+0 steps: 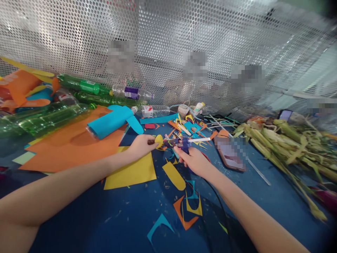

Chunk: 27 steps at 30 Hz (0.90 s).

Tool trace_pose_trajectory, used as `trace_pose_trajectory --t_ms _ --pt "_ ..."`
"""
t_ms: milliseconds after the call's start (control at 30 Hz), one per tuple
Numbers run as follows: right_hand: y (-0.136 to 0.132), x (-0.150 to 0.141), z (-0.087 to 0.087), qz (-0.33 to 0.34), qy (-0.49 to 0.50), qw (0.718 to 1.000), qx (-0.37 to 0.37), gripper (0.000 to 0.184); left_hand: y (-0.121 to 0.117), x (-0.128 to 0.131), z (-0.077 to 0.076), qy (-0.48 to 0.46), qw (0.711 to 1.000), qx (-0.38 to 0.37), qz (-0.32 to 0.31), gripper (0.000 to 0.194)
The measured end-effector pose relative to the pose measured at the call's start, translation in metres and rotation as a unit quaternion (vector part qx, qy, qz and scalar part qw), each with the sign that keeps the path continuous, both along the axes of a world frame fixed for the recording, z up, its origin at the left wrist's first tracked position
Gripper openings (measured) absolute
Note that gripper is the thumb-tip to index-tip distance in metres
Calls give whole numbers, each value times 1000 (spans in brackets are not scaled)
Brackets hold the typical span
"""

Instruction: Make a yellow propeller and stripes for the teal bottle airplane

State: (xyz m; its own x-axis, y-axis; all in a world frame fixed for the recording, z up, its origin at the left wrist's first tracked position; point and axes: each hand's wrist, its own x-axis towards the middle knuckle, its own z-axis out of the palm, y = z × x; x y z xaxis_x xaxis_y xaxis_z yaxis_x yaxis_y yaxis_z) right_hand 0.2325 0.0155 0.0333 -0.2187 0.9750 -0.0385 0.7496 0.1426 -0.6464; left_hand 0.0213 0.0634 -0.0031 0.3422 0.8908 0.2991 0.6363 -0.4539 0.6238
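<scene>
Between the fingers of my left hand (143, 146) is a small yellow paper piece (158, 140), rounded in outline. My right hand (195, 160) grips a blue glue gun (179, 143), a white glue stick (201, 140) poking out of its back end. The gun's nozzle points left, close to the yellow piece; whether they touch I cannot tell. Beneath my left wrist lies a yellow paper sheet (137, 174). A yellow strip with a rounded end (175, 175) rests below the gun. Behind my left hand is a bottle wrapped in blue paper (110, 121) with wing-like flaps.
Orange sheets (79, 147) spread at left, with green plastic bottles (50, 119) behind them. Paper offcuts (186, 214) litter the blue table (105, 225). To the right are a phone (231, 154) and dried corn husks (284, 147). A black cord (221, 203) trails under my right arm.
</scene>
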Motion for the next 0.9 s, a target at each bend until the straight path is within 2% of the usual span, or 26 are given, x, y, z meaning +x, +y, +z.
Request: trace_pose_trajectory --t_ms 433,733,900 --pt "-1 0 -1 13 5 1000 6 45 0 0 -1 2 1000 0 -1 30" --pt "-8 -7 -1 31 24 999 -3 44 3 -2 -4 11 1000 1 -3 24" --pt "-12 -10 -2 37 39 999 -9 41 4 -2 -5 10 1000 5 5 28"
